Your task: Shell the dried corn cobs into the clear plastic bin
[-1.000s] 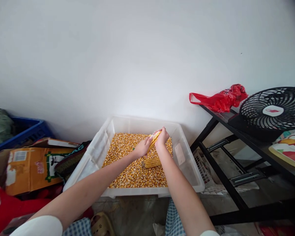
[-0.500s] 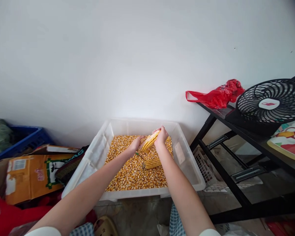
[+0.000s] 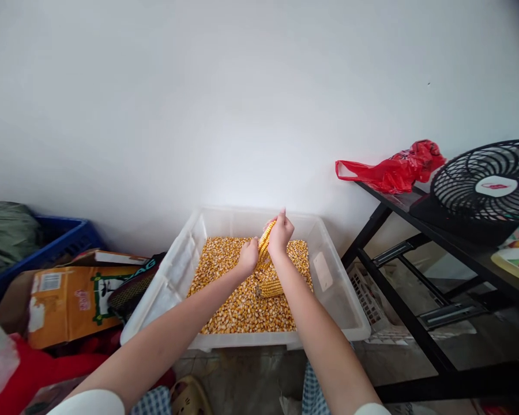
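Observation:
A yellow ear of corn stands tilted above a bed of loose kernels, its top leaning right. My right hand is closed around its upper part, thumb pointing up. My left hand is closed in a fist against the ear's lower left side; what its fingers hold, if anything, is hidden. Below the hands, a second ear of corn lies on the loose corn kernels, partly covered by my right forearm. The kernels spread over the bottom of a translucent plastic bin.
To the right stands a black metal frame table with a red plastic bag and a black fan on top. At left are an orange cardboard box, a dark mesh bag and a blue crate. A white wall rises behind the bin.
My left hand, earlier with extended fingers beside the ear, has closed and moved up against it. The ear stands steeper. A thin green-ended thing under my left hand no longer shows. The view shifted slightly left.

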### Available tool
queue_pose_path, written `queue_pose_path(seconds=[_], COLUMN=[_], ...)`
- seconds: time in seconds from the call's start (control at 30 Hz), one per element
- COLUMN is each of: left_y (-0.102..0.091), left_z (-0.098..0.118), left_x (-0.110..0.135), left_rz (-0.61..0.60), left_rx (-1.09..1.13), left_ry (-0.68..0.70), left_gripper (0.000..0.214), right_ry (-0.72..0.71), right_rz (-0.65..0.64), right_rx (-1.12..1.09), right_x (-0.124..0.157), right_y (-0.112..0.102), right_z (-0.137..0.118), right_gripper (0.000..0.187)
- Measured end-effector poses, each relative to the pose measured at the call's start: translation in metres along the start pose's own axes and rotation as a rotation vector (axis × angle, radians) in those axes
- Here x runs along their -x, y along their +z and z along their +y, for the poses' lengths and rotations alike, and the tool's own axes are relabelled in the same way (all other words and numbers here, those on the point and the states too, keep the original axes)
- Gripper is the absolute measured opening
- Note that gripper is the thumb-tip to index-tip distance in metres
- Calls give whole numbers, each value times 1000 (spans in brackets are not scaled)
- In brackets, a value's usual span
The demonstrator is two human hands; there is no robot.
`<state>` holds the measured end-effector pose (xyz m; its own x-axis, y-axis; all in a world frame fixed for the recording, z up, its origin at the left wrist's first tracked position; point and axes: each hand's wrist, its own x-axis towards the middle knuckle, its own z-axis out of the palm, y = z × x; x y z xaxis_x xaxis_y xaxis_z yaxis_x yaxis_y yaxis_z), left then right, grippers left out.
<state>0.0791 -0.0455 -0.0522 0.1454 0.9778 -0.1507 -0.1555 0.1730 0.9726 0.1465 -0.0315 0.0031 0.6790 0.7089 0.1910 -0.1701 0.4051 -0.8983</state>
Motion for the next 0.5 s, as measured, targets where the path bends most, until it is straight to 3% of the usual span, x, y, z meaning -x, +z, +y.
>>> queue_pose_path(seconds=[0.13,0.23,0.3,0.4,0.5], left_y=[0,-8,-17,-29,-33], left_z=[-3,-4,-1,7,13], left_x=[-1,-6,-11,-19,-19], left_rz=[-20,33,15,-67,-112], left_rx=[237,272,252,68,-273], left_ry=[-121,-146,-175,-232,-52], left_gripper=[25,26,29,43,54], right_ry=[-97,-183,-140,12,179], right_rz=[-71,-188,-179,-80,77], right_rx=[119,158,119,-37,-210], right_x=[15,25,23,8,-11], right_y=[3,6,6,0,-13], right_z=[-3,1,5,10,13], right_gripper=[48,45,46,45,39])
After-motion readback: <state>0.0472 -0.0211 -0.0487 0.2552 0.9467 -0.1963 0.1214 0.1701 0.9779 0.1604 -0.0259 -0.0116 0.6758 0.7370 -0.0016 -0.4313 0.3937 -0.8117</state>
